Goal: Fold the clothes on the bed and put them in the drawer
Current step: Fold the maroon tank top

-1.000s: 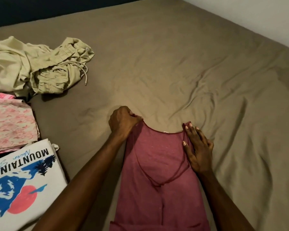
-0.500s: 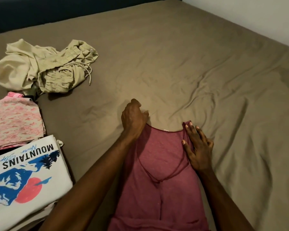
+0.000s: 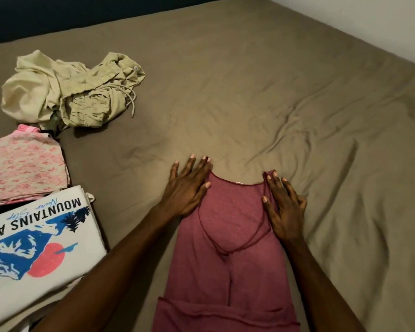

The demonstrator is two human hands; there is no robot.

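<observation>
Maroon knit fabric forms the tank top [image 3: 228, 255], which lies flat on the bed [image 3: 273, 97] between the two hands, neckline pointing away from the person. The left hand [image 3: 186, 190] lies palm-down with fingers straight and spread; this grip is open and encloses nothing. Its thumb side rests on the left shoulder strap, and its outer fingers rest on the olive-brown sheet. The right hand [image 3: 285, 207] also lies flat with fingers extended, pressing the right strap and side edge of the tank top against the bed; this grip is likewise open. The hem end of the tank top runs back toward the person, below both wrists.

Left of the left-hand grip, near the bed edge, sits a folded white graphic T-shirt [image 3: 34, 240] printed "MOUNTAINS". Beyond it lies a folded pink patterned garment [image 3: 22, 164]. Farther out, a crumpled pale green drawstring garment [image 3: 67, 92] lies unfolded.
</observation>
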